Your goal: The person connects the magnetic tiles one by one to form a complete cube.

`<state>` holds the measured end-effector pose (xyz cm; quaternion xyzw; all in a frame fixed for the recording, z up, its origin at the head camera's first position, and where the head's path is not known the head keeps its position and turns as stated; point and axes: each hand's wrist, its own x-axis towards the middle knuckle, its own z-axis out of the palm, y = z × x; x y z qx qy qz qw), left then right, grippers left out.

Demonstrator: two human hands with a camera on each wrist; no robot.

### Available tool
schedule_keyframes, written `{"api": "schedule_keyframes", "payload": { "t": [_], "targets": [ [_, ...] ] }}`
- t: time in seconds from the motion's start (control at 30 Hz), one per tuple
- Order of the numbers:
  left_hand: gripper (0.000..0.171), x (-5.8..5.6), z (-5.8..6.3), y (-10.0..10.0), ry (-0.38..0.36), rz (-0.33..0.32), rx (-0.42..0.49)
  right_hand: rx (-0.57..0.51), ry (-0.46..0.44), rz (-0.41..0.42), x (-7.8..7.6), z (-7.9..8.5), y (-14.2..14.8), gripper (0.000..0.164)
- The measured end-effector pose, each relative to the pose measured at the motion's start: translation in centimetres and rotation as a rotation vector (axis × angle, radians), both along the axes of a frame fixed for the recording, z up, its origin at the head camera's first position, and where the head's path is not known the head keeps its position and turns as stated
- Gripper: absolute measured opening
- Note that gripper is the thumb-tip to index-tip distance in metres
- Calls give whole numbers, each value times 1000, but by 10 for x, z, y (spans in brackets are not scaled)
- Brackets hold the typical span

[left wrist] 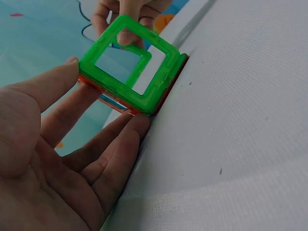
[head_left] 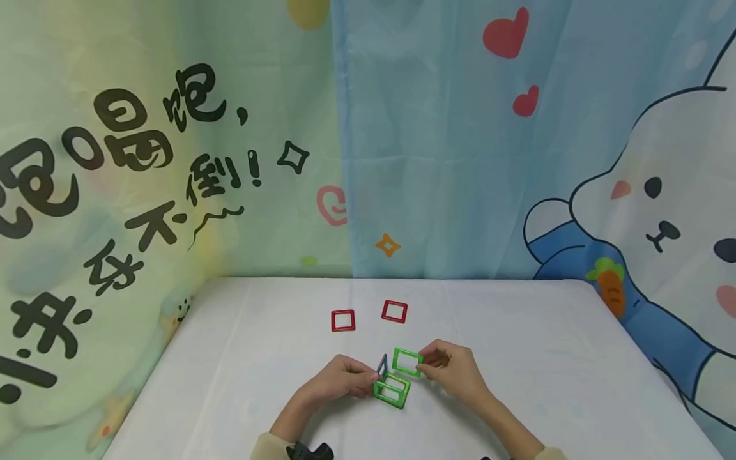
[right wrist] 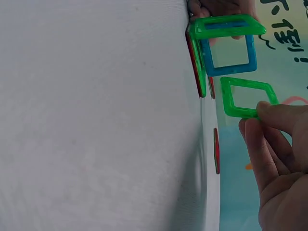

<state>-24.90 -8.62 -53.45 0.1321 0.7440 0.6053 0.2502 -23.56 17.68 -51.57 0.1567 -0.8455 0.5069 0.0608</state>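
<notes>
My left hand [head_left: 342, 378] pinches a small joined group of square frame tiles at its left side, thumb at a corner in the left wrist view. In that group a green tile [left wrist: 103, 43] stands up at the front and a blue tile [right wrist: 231, 71] stands at the left. Another green tile [right wrist: 201, 72], with red along its underside, lies flat at the base. My right hand [head_left: 454, 369] pinches a separate green square tile [right wrist: 226, 98] by its edge between thumb and fingers. That tile is held up just right of the blue one, above the flat tile's far side.
Two red square tiles [head_left: 343, 312] lie flat on the white table [head_left: 259, 338] beyond the hands, a little apart. Behind the table's far edge hangs a printed curtain [head_left: 425, 160] with cartoon figures and lettering. A dark wrist strap [head_left: 310, 452] shows by the left sleeve.
</notes>
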Motion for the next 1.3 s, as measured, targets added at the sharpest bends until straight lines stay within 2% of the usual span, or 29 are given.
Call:
{"api": "schedule_keyframes", "payload": {
  "t": [0.1, 0.3, 0.57, 0.9, 1.1, 1.3],
  "targets": [
    [25, 0, 1, 0, 4, -1, 5, -1, 16, 22, -1, -3, 0, 18],
    [26, 1, 1, 1, -14, -1, 18, 26, -12, 39, 0, -4, -2, 18],
    [26, 1, 2, 1, 4, -5, 12, 35, -15, 61, 0, -2, -5, 17],
    [28, 1, 1, 0, 16, -17, 9, 83, -18, 58, 1, 0, -5, 15],
    [27, 1, 2, 1, 8, -7, 7, 117, 13, 62, 1, -1, -6, 15],
    [26, 2, 2, 1, 9, -5, 9, 178, 89, 72, 3, -2, -8, 18]
  ]
}}
